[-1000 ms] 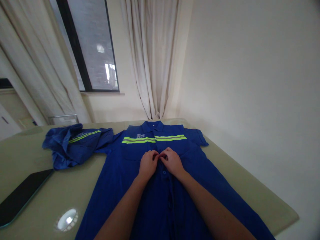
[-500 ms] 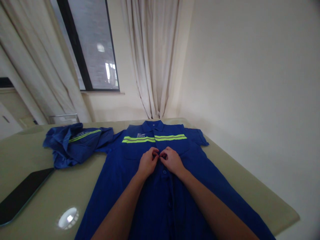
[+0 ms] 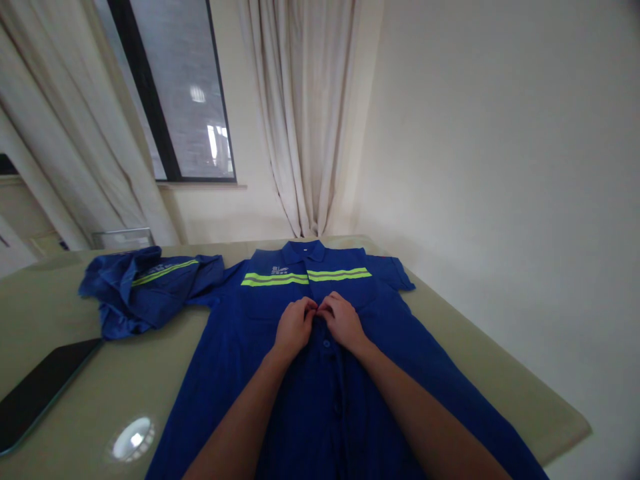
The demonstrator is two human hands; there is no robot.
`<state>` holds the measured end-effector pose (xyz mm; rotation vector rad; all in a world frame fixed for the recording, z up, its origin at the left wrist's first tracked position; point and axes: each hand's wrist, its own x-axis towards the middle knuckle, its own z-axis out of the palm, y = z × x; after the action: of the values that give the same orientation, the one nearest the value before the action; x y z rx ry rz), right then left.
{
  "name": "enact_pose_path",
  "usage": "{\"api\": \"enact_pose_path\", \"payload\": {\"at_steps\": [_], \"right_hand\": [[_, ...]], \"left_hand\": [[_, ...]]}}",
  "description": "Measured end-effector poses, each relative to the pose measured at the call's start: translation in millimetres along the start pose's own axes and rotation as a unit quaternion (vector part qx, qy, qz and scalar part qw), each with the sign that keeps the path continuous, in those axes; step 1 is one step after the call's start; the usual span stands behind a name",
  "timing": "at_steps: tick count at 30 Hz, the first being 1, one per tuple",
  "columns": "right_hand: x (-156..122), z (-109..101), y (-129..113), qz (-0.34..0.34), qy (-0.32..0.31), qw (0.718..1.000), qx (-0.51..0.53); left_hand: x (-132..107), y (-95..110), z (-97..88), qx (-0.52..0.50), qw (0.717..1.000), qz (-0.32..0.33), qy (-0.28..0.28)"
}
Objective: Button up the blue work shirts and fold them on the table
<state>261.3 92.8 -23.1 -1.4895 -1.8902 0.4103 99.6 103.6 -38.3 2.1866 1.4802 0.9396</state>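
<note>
A blue short-sleeved work shirt point(image 3: 230, 360) lies spread front up on the table, its collar at the far end and a yellow-green reflective stripe point(image 3: 340, 274) across the chest. My left hand point(image 3: 295, 323) and my right hand point(image 3: 343, 321) meet at the front placket just below the stripe. Both pinch the shirt there, fingertips almost touching; the bit of cloth or button between them is hidden. Nearer to me, a button point(image 3: 327, 344) shows on the placket. Below it the front edges hang slightly apart.
A second blue garment point(image 3: 145, 300) with a reflective stripe lies crumpled at the left, against the shirt's sleeve. A dark flat panel point(image 3: 45, 393) rests on the glossy greenish table point(image 3: 520, 393) at the left edge. A wall point(image 3: 500, 167) borders the right side; curtains point(image 3: 310, 120) hang behind.
Both hands stay at the same place on the placket, with their fingertips drawn slightly closer together. The whole view has shifted a little.
</note>
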Motion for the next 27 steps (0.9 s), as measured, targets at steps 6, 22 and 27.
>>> {"api": "enact_pose_path", "payload": {"at_steps": [6, 22, 27], "right_hand": [[12.7, 9.1, 16.9, 0.113, 0.017, 0.988, 0.102], [12.1, 0.8, 21.2, 0.055, -0.054, 0.987, 0.139], [6.2, -1.6, 16.2, 0.024, -0.029, 0.995, 0.095]], "left_hand": [[-4.7, 12.2, -4.7, 0.061, 0.998, 0.019, 0.006], [-10.8, 16.6, -7.0, 0.157, 0.987, 0.024, 0.001], [-10.0, 16.4, -7.7, 0.153, 0.988, 0.019, 0.000]]}}
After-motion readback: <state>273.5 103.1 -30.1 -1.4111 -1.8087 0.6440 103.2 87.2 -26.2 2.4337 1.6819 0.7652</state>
